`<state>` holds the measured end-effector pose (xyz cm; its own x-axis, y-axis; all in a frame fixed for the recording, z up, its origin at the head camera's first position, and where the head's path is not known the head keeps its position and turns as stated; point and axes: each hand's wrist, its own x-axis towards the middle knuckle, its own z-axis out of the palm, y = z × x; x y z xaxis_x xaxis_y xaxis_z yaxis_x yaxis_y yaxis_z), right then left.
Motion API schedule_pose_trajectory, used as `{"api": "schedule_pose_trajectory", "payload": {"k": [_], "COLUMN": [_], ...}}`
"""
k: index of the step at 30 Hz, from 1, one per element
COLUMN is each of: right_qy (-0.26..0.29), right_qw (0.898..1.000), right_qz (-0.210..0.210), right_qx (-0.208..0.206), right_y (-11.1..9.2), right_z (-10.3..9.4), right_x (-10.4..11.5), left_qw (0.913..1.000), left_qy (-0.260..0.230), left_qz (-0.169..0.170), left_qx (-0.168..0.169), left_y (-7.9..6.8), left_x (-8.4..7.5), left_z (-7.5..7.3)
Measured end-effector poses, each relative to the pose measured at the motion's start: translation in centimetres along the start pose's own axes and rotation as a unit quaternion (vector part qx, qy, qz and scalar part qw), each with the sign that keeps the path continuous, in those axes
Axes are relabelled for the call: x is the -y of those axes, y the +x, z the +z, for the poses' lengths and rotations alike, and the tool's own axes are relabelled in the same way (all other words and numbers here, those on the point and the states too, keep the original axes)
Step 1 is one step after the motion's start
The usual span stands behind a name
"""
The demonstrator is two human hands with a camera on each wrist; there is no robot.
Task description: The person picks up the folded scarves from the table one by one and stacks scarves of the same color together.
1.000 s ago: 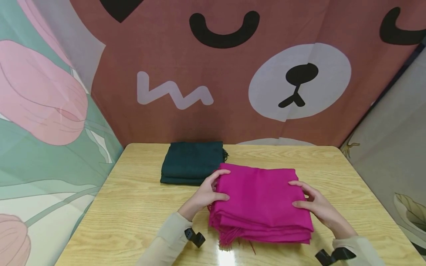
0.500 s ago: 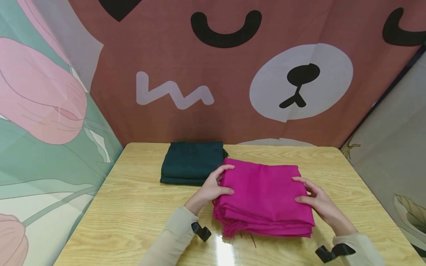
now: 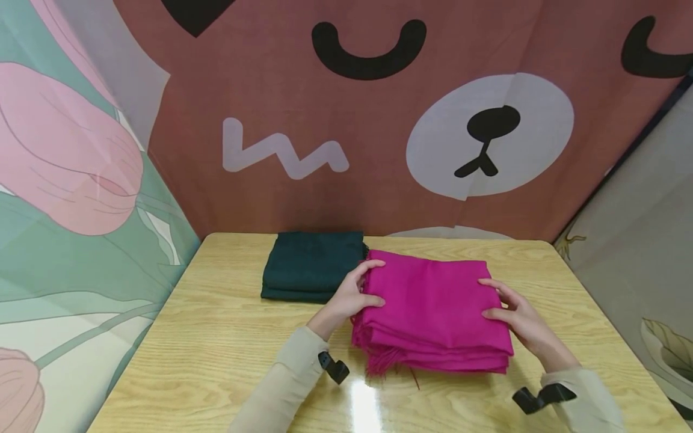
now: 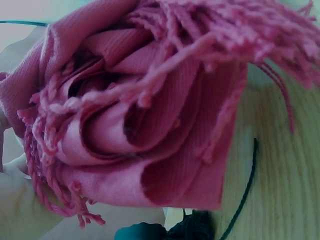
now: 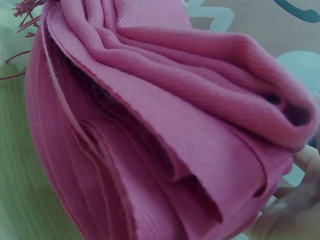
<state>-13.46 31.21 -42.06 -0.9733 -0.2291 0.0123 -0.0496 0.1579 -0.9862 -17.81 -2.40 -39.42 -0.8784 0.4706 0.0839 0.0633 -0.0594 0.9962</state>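
Note:
Between my two hands is a bright magenta fringed scarf [image 3: 433, 300], folded into a thick rectangle of several layers. My left hand [image 3: 346, 297] grips its left edge, with thumb and index finger on top. On the opposite edge my right hand [image 3: 522, 319] holds it the same way, the other fingers hidden below. Fringe [image 4: 235, 30] hangs at the left end in the left wrist view, beside the rolled folds. In the right wrist view, the stacked layers [image 5: 150, 150] fan apart at the side, and part of the right hand [image 5: 290, 215] shows beneath.
A dark green folded cloth [image 3: 314, 264] with a fringe lies at the back left of the wooden table [image 3: 216, 361], right behind the left hand. A printed curtain with a bear face [image 3: 325, 204] hangs behind the table, and more printed curtains stand at both sides.
Both hands have moved the magenta scarf a little away from the person and slightly to the right, keeping their hold. The green cloth has stayed put.

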Motion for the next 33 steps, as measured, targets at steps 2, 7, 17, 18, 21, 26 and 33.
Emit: {"api": "schedule_pose_trajectory", "payload": {"k": [2,7,17,18,21,26,33], "right_qy": [0.006,0.025,0.04,0.041,0.052,0.059,0.06], "right_qw": [1.0,1.0,0.999,0.999,0.998,0.998,0.998], "right_qz": [-0.001,-0.015,-0.019,-0.02,-0.018,-0.01,-0.011], "right_qx": [-0.001,-0.003,-0.015,-0.015,-0.018,-0.026,-0.027], "right_y": [0.1,0.6,1.5,1.7,2.0,2.5,3.0], "right_z": [-0.1,-0.5,-1.3,-1.3,-1.5,-1.8,-1.9], "right_x": [0.1,0.3,0.8,0.9,1.1,1.2,1.2], "left_qw": [1.0,0.9999,0.9993,0.9993,0.9992,0.9988,0.9987], "left_qy": [0.0,-0.005,0.002,0.001,-0.003,-0.016,-0.026], "left_qz": [-0.003,-0.005,0.017,0.017,0.015,0.012,0.003], "left_qx": [-0.006,-0.014,-0.033,-0.034,-0.038,-0.045,-0.043], "left_y": [0.4,1.9,3.4,3.6,4.0,4.6,4.5], "left_x": [0.3,1.7,1.9,1.9,1.8,1.9,1.1], "left_z": [-0.1,-0.4,-0.2,-0.2,-0.2,0.0,0.1]}}
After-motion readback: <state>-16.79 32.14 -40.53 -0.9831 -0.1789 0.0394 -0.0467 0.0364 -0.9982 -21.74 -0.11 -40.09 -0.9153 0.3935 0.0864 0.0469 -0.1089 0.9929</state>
